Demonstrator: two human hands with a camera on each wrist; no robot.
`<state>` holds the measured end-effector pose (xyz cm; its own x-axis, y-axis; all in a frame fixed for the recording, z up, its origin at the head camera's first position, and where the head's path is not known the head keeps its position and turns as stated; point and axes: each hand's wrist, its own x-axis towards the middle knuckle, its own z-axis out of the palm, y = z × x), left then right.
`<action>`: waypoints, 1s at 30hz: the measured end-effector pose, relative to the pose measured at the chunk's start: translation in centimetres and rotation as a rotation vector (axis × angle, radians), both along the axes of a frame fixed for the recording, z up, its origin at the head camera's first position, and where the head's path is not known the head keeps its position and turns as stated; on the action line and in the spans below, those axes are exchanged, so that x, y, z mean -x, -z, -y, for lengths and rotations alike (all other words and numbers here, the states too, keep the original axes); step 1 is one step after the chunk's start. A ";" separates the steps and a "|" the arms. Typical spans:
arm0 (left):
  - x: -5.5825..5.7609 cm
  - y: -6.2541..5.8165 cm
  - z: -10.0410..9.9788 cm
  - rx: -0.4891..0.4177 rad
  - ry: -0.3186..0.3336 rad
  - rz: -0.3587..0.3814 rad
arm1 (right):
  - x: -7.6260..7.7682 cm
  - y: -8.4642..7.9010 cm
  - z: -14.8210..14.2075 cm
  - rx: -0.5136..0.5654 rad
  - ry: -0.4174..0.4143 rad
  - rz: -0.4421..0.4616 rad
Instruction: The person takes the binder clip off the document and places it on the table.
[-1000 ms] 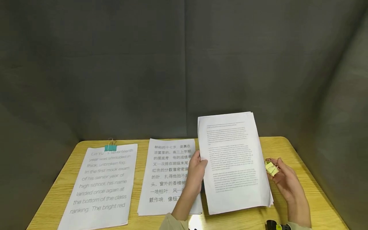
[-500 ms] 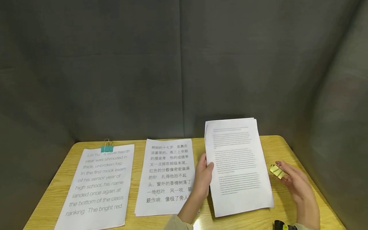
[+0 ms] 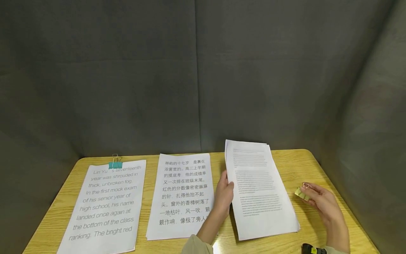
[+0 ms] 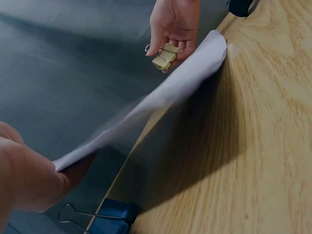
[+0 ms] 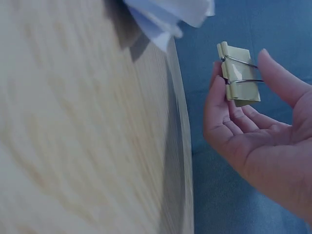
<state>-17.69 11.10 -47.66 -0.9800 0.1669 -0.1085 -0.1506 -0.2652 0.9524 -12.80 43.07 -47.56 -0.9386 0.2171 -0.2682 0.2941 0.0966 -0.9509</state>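
Note:
My left hand point(image 3: 224, 194) grips a stack of printed paper point(image 3: 257, 190) by its left edge, thumb on top. The stack is raised at this side and bends, casting a shadow on the wood in the left wrist view. Off its right edge, my right hand point(image 3: 325, 204) holds a yellow binder clip point(image 3: 302, 194). In the right wrist view the clip point(image 5: 242, 73) sits between thumb and fingers, its wire handles toward the thumb. The clip and the paper are apart.
To the left lies a paper stack with Chinese print point(image 3: 184, 197). Farther left is an English-printed stack point(image 3: 104, 208) with a teal binder clip point(image 3: 115, 165) on its top edge. A blue binder clip point(image 4: 112, 217) stands near the wooden table's edge point(image 4: 273, 161) in the left wrist view.
The paper stack has moved right, then its top has come down and leaned left. The yellow clip has turned in my right fingers, which stay right of the paper.

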 end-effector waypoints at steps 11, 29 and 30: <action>0.0 -0.1 -0.2 0.227 0.079 -0.042 | -0.3 0.2 -1.4 -0.187 -0.159 0.096; -0.6 0.0 -0.7 0.268 0.143 0.003 | -0.9 0.3 -1.9 -0.129 -0.141 0.131; -0.6 0.0 -0.7 0.266 0.143 0.005 | -0.9 0.3 -1.9 -0.125 -0.142 0.133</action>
